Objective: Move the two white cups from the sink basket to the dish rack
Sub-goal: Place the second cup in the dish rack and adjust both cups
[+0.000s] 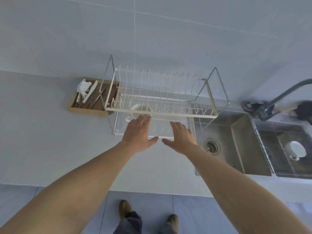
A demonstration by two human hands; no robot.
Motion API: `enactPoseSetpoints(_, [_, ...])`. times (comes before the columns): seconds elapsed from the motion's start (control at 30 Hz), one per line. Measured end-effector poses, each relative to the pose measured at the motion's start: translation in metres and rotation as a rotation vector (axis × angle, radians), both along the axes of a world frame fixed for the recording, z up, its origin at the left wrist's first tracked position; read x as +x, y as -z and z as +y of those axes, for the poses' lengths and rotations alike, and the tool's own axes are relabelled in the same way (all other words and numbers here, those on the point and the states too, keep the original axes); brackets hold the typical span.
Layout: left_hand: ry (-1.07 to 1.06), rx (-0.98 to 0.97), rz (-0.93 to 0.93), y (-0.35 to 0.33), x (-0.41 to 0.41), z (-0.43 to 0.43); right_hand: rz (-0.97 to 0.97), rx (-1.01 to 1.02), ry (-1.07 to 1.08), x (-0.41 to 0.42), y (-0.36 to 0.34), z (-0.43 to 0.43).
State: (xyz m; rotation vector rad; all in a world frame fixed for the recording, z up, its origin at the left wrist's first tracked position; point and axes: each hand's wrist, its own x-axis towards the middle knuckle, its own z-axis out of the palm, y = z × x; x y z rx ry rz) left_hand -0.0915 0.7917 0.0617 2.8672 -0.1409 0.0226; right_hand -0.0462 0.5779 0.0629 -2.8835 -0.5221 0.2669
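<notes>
One white cup [140, 110] sits in the lower tier of the white wire dish rack [162, 114], at its left side. My left hand [139, 132] is flat and spread just in front of that cup, fingertips at the cup's near edge, holding nothing. To its right, my right hand [181, 137] is spread over the rack's front edge, also holding nothing. A second white cup [297, 149] lies in the sink basket [270, 156] at the far right.
A steel sink [224, 146] with a round drain lies right of the rack. A grey faucet [276, 97] arches over it. Left of the rack, a wooden tray [101, 108] holds utensils and a crumpled white cloth. The white counter runs along the tiled wall.
</notes>
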Motion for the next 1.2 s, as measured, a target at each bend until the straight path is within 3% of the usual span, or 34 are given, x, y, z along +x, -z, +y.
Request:
enactPoseSetpoints(0.27, [0.117,0.103,0.092,-0.001,-0.031,-0.107,-0.09,-0.042,0.106,-0.07,-0.006,-0.12])
enactPoseSetpoints(0.6, [0.225,0.056,0.092,-0.02,-0.083,-0.316,-0.168,-0.078,0.274,-0.149,-0.031,-0.326])
enactPoseSetpoints(0.8, [0.312,0.048,0.063,-0.036,-0.078,-0.421,-0.209,-0.109,0.409,-0.172,-0.047,-0.434])
enactPoseSetpoints(0.87, [0.432,0.058,0.062,-0.038,-0.046,-0.509,-0.201,-0.104,0.566,-0.165,-0.047,-0.518])
enactPoseSetpoints(1.2, [0.509,0.045,0.089,-0.023,0.007,-0.575,-0.198,-0.145,0.583,-0.13,-0.039,-0.579])
